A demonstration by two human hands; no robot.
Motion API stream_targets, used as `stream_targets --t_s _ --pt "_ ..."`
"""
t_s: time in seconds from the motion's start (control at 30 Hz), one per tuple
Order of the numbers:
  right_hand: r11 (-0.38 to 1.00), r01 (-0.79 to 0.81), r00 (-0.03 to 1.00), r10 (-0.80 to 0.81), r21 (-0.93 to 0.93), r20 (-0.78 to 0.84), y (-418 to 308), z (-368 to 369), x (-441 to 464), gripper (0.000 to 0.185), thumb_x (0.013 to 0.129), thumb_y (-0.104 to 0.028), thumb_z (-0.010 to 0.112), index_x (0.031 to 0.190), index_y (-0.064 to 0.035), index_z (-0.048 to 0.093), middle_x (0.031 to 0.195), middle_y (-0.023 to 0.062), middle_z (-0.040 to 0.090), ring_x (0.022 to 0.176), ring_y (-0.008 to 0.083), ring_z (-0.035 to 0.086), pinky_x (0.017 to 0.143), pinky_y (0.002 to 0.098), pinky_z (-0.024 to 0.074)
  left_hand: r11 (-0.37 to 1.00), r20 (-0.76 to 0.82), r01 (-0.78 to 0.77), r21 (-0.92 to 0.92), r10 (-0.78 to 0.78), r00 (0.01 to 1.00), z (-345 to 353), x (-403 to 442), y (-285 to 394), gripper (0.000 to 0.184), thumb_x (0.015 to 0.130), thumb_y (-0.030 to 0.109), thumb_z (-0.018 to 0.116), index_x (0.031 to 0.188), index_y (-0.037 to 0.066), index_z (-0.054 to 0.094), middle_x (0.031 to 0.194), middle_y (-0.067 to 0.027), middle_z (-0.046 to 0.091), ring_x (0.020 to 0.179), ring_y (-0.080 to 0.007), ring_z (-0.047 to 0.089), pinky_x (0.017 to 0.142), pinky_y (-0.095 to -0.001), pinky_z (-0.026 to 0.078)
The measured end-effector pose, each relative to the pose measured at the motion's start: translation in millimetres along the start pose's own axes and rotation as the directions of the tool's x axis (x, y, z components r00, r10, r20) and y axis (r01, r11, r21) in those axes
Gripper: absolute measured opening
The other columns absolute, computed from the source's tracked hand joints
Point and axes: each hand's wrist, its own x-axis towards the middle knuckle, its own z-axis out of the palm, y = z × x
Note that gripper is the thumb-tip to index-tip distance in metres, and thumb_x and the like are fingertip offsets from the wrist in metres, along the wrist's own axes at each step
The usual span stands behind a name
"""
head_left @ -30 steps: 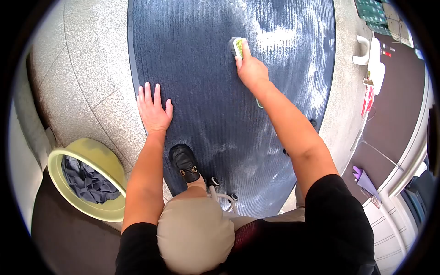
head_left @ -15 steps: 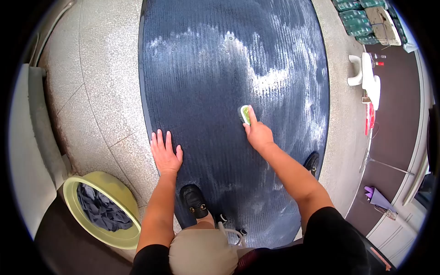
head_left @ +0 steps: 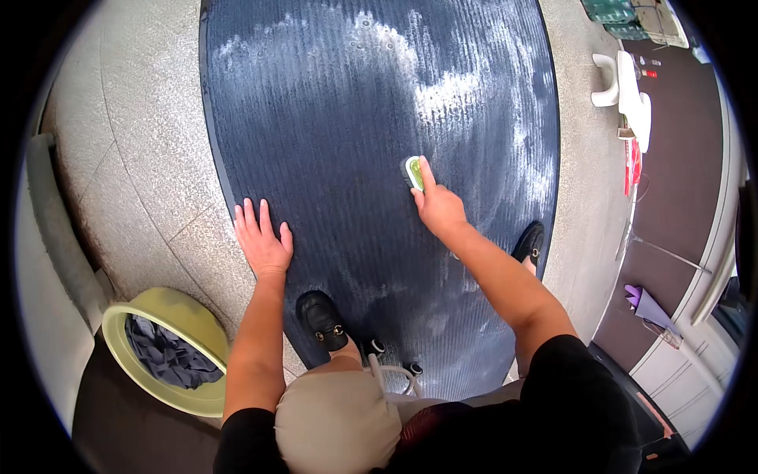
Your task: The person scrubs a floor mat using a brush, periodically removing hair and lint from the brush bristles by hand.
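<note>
A long dark blue ribbed mat [head_left: 316, 150] lies on the floor, streaked with white foam [head_left: 450, 96] at its far and right parts. Near its middle, my right hand [head_left: 440, 207] grips a scrub brush [head_left: 414, 174] with a white and green top. The brush rests against the mat, its bristles mostly hidden. My left hand [head_left: 264, 243] lies flat on the mat's left edge, fingers spread, holding nothing.
At lower left stands a yellow-green basin [head_left: 170, 304] with dark cloth [head_left: 170, 355] inside. My black shoes [head_left: 322, 317] are on the mat, with a wheeled stool frame [head_left: 387, 370] beneath me. A white plastic stool [head_left: 628, 87] and bundled green bottles [head_left: 609, 11] sit at right.
The view has shifted, so the mat, basin and both hands appear farther left and higher. My right hand still grips the brush, and my left hand stays flat at the mat's edge.
</note>
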Motion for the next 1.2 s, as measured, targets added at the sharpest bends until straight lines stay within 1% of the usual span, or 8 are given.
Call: stream_targets --t_s 0.07,0.2,0.53,0.73,0.83,0.93,1.07,1.2 --pt "0.999 0.052 0.990 -0.052 -0.005 -0.131 -3.7 -14.9 47.7 0.069 0.095 -0.035 0.050 0.151 -0.0219 0.011 0.090 0.0230 0.066 0.082 0.0388 0.065 0.074 0.0480 0.0509 1.000 0.008 -0.009 -0.007 0.009 1.000 0.6 -2.5 -0.4 0.061 0.081 0.025 0.060 0.138 0.010 0.043 0.148 -0.0178 0.032 0.138 -0.0402 0.027 0.111 -0.0540 0.025" --pt "0.989 -0.128 0.967 0.140 0.071 -0.214 -46.0 -87.5 138.8 0.067 0.097 -0.037 0.043 0.151 -0.0147 0.011 0.100 0.0223 0.067 0.093 0.0386 0.064 0.082 0.0469 0.0490 1.000 -0.013 -0.015 -0.011 0.015 1.000 1.2 -2.3 -2.4 0.061 0.081 0.024 0.060 0.137 0.009 0.043 0.148 -0.0186 0.033 0.137 -0.0413 0.028 0.110 -0.0553 0.025" --pt "0.999 0.024 1.000 -0.025 -0.028 -0.013 32.7 -1.7 -1.9 0.075 0.094 -0.035 0.053 0.152 -0.0207 0.007 0.084 0.0223 0.066 0.078 0.0371 0.066 0.072 0.0487 0.0513 0.999 -0.027 -0.047 -0.005 0.047 0.999 3.1 0.4 -1.1 0.059 0.082 0.024 0.058 0.137 0.008 0.044 0.147 -0.0200 0.033 0.136 -0.0427 0.028 0.110 -0.0553 0.026" --pt "0.986 -0.162 0.946 0.164 0.029 -0.278 -5.5 -73.1 126.9 0.066 0.096 -0.039 0.043 0.150 -0.0145 0.013 0.096 0.0219 0.068 0.090 0.0388 0.065 0.080 0.0475 0.0494 0.999 -0.034 -0.048 0.007 0.048 0.998 2.2 -1.0 -1.3 0.058 0.083 0.024 0.058 0.137 0.008 0.044 0.146 -0.0198 0.034 0.135 -0.0427 0.030 0.109 -0.0553 0.026" --pt "0.976 -0.147 0.970 0.173 0.158 -0.168 -1.8 -50.4 79.2 0.070 0.096 -0.036 0.046 0.150 -0.0141 0.007 0.095 0.0257 0.066 0.087 0.0441 0.064 0.079 0.0497 0.0495 0.999 -0.039 -0.043 -0.005 0.043 0.998 2.1 1.6 0.6 0.059 0.082 0.025 0.058 0.137 0.009 0.044 0.146 -0.0196 0.034 0.135 -0.0424 0.030 0.109 -0.0552 0.026" --pt "0.993 -0.044 0.996 0.052 0.107 -0.072 38.5 15.1 -6.8 0.073 0.095 -0.033 0.050 0.151 -0.0153 0.007 0.087 0.0225 0.067 0.078 0.0386 0.065 0.073 0.0479 0.0515 0.999 -0.033 -0.045 -0.005 0.044 0.998 7.5 -2.2 -4.6 0.063 0.079 0.026 0.061 0.138 0.011 0.044 0.148 -0.0180 0.033 0.137 -0.0417 0.029 0.109 -0.0559 0.026" --pt "1.000 -0.016 1.000 0.016 -0.015 0.009 29.5 -14.4 3.5 0.071 0.095 -0.033 0.049 0.151 -0.0170 0.009 0.089 0.0224 0.067 0.081 0.0386 0.066 0.075 0.0479 0.0509 0.998 -0.007 -0.049 0.030 0.049 0.999 6.0 -4.1 -1.7 0.063 0.079 0.026 0.061 0.138 0.011 0.043 0.147 -0.0182 0.033 0.136 -0.0419 0.029 0.109 -0.0560 0.026" --pt "0.998 -0.047 0.966 0.056 0.040 -0.254 -13.7 -71.4 121.0 0.066 0.095 -0.037 0.046 0.150 -0.0163 0.014 0.093 0.0214 0.067 0.087 0.0395 0.065 0.078 0.0482 0.0495 0.998 -0.061 -0.058 0.014 0.059 0.996 9.0 0.0 -2.4 0.062 0.080 0.026 0.060 0.138 0.011 0.043 0.147 -0.0179 0.033 0.136 -0.0418 0.029 0.109 -0.0558 0.026"
